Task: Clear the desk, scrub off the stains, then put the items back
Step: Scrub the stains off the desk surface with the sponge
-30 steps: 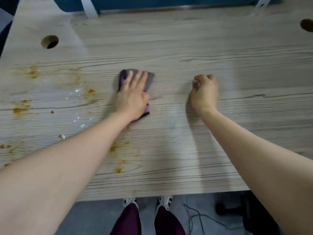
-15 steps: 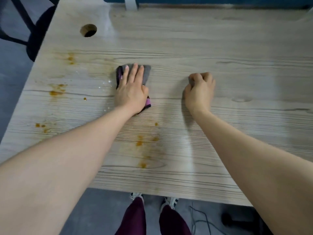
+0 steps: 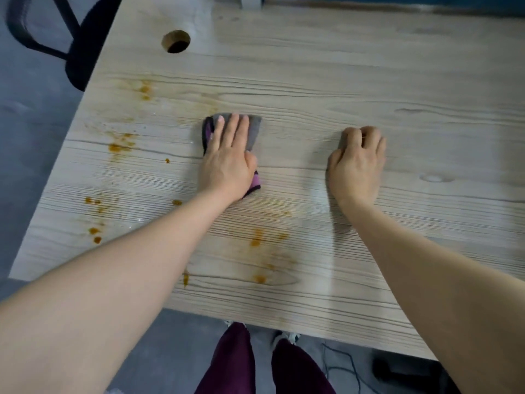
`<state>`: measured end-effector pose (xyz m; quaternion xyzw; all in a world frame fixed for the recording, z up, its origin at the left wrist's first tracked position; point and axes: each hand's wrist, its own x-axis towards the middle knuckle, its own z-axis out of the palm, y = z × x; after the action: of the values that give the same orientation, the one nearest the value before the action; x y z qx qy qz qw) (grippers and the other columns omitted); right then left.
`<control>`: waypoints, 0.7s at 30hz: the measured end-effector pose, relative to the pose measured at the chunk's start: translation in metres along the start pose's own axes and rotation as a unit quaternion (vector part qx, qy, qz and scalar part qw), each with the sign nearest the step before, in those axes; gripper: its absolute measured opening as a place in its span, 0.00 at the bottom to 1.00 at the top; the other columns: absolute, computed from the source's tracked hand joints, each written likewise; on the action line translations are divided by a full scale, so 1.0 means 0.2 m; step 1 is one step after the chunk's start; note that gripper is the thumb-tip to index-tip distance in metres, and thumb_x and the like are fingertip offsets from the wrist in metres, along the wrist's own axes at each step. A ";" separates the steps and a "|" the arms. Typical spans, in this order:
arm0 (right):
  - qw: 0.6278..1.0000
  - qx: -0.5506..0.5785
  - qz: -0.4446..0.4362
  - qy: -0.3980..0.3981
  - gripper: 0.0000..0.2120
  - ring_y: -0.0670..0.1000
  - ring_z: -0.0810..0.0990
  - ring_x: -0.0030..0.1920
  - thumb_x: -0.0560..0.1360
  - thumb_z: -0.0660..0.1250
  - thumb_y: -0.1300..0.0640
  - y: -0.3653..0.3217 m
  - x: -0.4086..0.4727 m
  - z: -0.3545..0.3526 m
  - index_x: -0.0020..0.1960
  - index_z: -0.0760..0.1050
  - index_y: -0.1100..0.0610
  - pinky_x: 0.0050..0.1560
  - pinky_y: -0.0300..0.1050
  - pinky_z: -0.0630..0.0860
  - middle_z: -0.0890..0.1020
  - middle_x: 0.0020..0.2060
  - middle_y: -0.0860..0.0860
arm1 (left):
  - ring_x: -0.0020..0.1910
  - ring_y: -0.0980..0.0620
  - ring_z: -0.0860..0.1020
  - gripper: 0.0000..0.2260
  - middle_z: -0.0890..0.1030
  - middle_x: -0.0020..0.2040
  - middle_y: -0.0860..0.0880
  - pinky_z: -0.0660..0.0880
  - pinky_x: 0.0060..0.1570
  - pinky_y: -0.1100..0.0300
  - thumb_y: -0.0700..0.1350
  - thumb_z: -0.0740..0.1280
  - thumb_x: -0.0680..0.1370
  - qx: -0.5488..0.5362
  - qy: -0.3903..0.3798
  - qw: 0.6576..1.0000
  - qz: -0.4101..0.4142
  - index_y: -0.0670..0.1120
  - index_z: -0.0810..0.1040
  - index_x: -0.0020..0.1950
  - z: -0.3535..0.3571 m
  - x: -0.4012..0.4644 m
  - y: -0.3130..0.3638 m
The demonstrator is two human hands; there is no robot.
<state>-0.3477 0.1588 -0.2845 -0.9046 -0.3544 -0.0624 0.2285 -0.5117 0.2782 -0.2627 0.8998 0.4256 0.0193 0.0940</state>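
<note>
A light wood-grain desk [image 3: 369, 81] fills the view. My left hand [image 3: 230, 160] presses flat, fingers straight, on a folded grey and purple cloth [image 3: 254, 127] near the desk's middle. My right hand [image 3: 358, 163] rests on the desk to the right, fingers curled under into a loose fist, holding nothing that I can see. Orange-brown stains lie left of the cloth [image 3: 118, 147], near the left edge [image 3: 95, 231] and toward the front [image 3: 257, 241]. A fainter smear sits farther back [image 3: 145, 88].
A round cable hole [image 3: 176, 41] is at the desk's back left. A black chair [image 3: 76, 52] stands beyond the left edge. A blue panel [image 3: 397, 0] runs along the back. Cables [image 3: 352, 368] lie on the grey floor by my feet.
My left hand slid the cloth leftward over the desk, across the spot where splatter lay. My view turned left, showing the chair and left edge. My right hand stayed put.
</note>
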 end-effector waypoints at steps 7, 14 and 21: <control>1.000 -0.001 0.012 0.006 0.11 0.61 0.71 0.54 0.72 0.59 0.61 0.00 -0.01 -0.01 0.52 0.73 0.63 0.54 0.51 0.65 0.74 0.54 0.61 | 0.77 0.45 0.44 0.30 0.47 0.78 0.46 0.41 0.73 0.51 0.48 0.54 0.79 0.032 0.004 0.999 -0.028 0.45 0.45 0.78 0.09 -0.12 0.33; 0.980 0.190 0.060 -0.018 0.17 0.60 0.70 0.59 0.71 0.57 0.69 0.03 0.01 -0.11 0.58 0.73 0.66 0.59 0.40 0.63 0.72 0.57 0.62 | 0.77 0.50 0.42 0.28 0.45 0.78 0.50 0.41 0.74 0.56 0.46 0.53 0.80 -0.010 -0.044 0.995 0.089 0.47 0.46 0.78 0.05 -0.17 0.26; 0.972 0.215 0.100 -0.004 0.18 0.58 0.73 0.55 0.73 0.55 0.70 0.19 -0.16 -0.28 0.61 0.73 0.65 0.56 0.49 0.71 0.71 0.58 0.60 | 0.77 0.44 0.44 0.28 0.48 0.78 0.46 0.42 0.74 0.51 0.46 0.55 0.79 0.015 0.006 0.995 -0.096 0.45 0.48 0.78 0.06 -0.18 0.30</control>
<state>-0.3438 0.0887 -0.2587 -0.8654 -0.2684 0.0415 0.4211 -0.4870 0.2119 -0.2627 0.8559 0.5110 0.0095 0.0790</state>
